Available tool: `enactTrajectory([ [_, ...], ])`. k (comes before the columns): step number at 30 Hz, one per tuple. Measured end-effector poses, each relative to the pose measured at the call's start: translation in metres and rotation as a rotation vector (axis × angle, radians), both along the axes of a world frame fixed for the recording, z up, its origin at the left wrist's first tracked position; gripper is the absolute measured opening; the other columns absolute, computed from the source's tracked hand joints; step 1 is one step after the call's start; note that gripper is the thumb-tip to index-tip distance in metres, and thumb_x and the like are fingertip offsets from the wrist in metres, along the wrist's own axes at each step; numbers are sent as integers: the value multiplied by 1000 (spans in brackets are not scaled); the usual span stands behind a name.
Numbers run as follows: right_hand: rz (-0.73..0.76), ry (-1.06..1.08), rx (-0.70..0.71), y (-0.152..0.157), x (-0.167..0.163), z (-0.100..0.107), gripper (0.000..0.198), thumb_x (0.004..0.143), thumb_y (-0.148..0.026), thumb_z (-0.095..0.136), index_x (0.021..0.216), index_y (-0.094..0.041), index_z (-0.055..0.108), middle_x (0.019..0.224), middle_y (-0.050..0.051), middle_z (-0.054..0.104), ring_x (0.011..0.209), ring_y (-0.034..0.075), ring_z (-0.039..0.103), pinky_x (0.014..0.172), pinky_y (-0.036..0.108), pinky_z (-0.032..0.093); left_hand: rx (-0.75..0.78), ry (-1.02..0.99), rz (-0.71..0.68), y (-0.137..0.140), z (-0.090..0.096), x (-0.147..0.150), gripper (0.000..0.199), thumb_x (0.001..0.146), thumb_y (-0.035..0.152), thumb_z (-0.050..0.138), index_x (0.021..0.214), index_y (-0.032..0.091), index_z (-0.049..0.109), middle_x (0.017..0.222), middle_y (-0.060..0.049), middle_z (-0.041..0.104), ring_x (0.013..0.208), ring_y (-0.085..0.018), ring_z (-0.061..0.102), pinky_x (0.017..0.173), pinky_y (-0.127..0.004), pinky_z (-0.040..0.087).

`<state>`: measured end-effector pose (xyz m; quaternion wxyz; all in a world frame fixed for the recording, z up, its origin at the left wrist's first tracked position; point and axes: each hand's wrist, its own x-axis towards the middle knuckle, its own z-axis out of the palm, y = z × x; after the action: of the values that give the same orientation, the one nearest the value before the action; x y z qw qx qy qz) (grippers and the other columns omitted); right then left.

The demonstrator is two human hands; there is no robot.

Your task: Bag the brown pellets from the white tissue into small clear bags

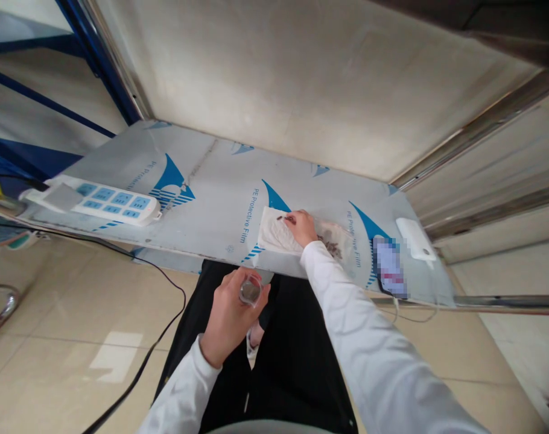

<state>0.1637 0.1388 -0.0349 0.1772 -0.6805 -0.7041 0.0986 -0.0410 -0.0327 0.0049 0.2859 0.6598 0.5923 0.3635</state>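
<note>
My left hand [231, 310] is wrapped round a small clear plastic cup [250, 290], held over my lap just off the front edge of the bench. What the cup contains, I cannot make out. On the bench, a white tissue [277, 232] lies flat with a few small dark brown pieces [281, 218] at its upper edge. My right hand [304, 228] rests over the tissue, its fingertips pinched at one of those small dark pieces. Right of that hand lies a clear plastic bag [332, 240] with more dark bits in it, partly behind my wrist.
The bench [215, 187] is covered in printed protective film. A white power strip [114, 202] lies on its left part. A phone [390, 268] with a cable and a white charger-like block [414, 238] lie on the right. A black cable [157, 337] hangs at the left.
</note>
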Motion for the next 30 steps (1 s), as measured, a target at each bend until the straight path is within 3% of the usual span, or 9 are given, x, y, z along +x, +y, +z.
enactTrajectory([
  [10, -19, -99, -42, -6, -8, -2, 26, 82, -7, 51, 93, -16, 72, 98, 13, 69, 94, 21, 63, 87, 30, 44, -10, 41, 46, 1, -2, -9, 12, 77, 31, 62, 82, 21, 56, 75, 0, 66, 70, -15, 64, 67, -26, 48],
  [21, -109, 49, -12, 7, -3, 1, 21, 72, -5, 58, 83, -16, 73, 90, 10, 74, 86, 18, 67, 85, 31, 48, -32, -7, 33, 2, -5, -13, 11, 77, 28, 62, 82, 20, 56, 78, 0, 66, 73, -16, 63, 70, -27, 47],
  [25, -127, 170, 47, -2, -6, 21, 20, 73, -8, 59, 86, -14, 72, 88, 9, 74, 80, 18, 69, 81, 30, 51, -2, -34, 31, 10, -7, -11, 11, 77, 27, 62, 82, 21, 55, 79, 0, 66, 76, -16, 63, 73, -28, 47],
  [28, -71, 337, 85, -40, -23, 51, 20, 78, -19, 60, 94, -13, 70, 91, 9, 74, 78, 16, 69, 76, 27, 54, 13, -65, 16, 22, -7, -3, 12, 76, 26, 63, 83, 21, 54, 80, 0, 66, 76, -17, 63, 73, -28, 46],
  [30, 37, 636, 80, -75, -40, 72, 20, 77, -25, 65, 93, -15, 69, 91, 8, 74, 78, 17, 70, 73, 28, 56, 29, -103, -4, 29, -5, 4, 14, 76, 25, 63, 84, 21, 53, 81, 0, 66, 76, -17, 63, 74, -28, 46],
])
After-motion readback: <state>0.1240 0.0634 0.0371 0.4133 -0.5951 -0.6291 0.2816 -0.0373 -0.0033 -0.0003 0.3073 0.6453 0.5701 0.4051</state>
